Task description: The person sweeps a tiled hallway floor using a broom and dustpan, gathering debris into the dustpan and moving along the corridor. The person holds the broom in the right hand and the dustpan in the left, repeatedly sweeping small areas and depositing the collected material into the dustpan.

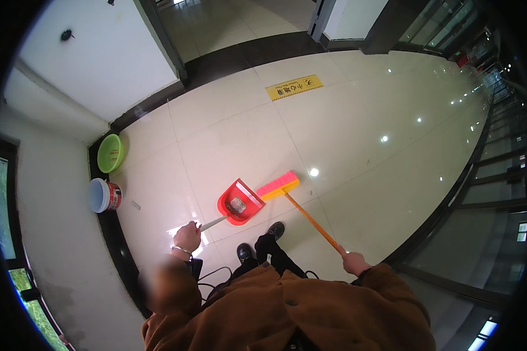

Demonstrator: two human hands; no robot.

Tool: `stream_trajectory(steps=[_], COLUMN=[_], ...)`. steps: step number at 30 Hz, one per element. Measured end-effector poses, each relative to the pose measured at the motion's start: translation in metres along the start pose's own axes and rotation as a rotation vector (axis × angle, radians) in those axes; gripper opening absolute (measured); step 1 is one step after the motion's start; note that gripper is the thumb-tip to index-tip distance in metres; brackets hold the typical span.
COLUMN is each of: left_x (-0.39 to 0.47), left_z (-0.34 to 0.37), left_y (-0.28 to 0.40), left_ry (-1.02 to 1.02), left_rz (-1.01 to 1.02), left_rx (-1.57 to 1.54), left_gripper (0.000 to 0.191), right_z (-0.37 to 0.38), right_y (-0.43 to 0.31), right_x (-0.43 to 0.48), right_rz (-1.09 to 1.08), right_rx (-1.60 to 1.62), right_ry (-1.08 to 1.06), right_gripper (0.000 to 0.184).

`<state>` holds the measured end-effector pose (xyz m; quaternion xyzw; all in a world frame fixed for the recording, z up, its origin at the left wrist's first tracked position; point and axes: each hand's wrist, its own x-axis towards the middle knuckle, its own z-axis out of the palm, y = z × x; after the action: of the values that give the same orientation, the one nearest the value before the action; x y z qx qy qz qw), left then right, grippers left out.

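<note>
My left hand (pixel 187 237) grips the pale handle of a red dustpan (pixel 245 214). The pan sits low over the tiled floor (pixel 228 145) in front of me, with a light-coloured scrap (pixel 237 204) and some dark bits inside. In my right hand (pixel 355 262) is the orange stick of a broom (pixel 279 185). Its yellow head carries pink bristles and lies just right of the dustpan's lip, close to it; whether the two touch I cannot tell.
By the left wall stand a green plastic basin (pixel 110 153) and a white bucket (pixel 100 195) with a printed label. A small pale piece (pixel 135 205) lies near the bucket. Farther off, a yellow warning sticker (pixel 294 87) is on the floor before a doorway's dark threshold (pixel 250 50). Glass panels (pixel 474 245) run along the right.
</note>
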<state>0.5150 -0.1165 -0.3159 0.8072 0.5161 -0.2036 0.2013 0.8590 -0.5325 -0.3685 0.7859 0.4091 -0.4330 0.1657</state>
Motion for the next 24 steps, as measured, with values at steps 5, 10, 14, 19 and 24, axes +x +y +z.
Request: stream_trajectory(steps=[5, 10, 14, 19, 24], left_x=[-0.011, -0.042, -0.057, -0.065, -0.066], left_z=[-0.003, -0.020, -0.030, -0.047, -0.053], left_y=[-0.018, -0.024, -0.015, 0.006, 0.014], left_ry=[0.000, -0.033, 0.001, 0.049, 0.030], left_rz=[-0.049, -0.172, -0.298, -0.281, -0.271], left_rx=[-0.008, -0.036, -0.117, -0.089, -0.060], left_gripper=[0.028, 0.028, 0.027, 0.028, 0.022], right_z=[-0.013, -0.055, -0.102, -0.124, -0.104], right_y=[0.001, -0.042, -0.108, -0.119, -0.004], right_x=[-0.012, 0.068, 0.160, 0.193, 0.134], right_rz=[-0.090, -0.239, -0.425, -0.411, -0.159], right_rx=[0.097, 0.054, 0.048, 0.157, 0.022], right_ry=[0.149, 0.299, 0.480, 0.370, 0.196], right_gripper=[0.057, 0.040, 0.038, 0.046, 0.062])
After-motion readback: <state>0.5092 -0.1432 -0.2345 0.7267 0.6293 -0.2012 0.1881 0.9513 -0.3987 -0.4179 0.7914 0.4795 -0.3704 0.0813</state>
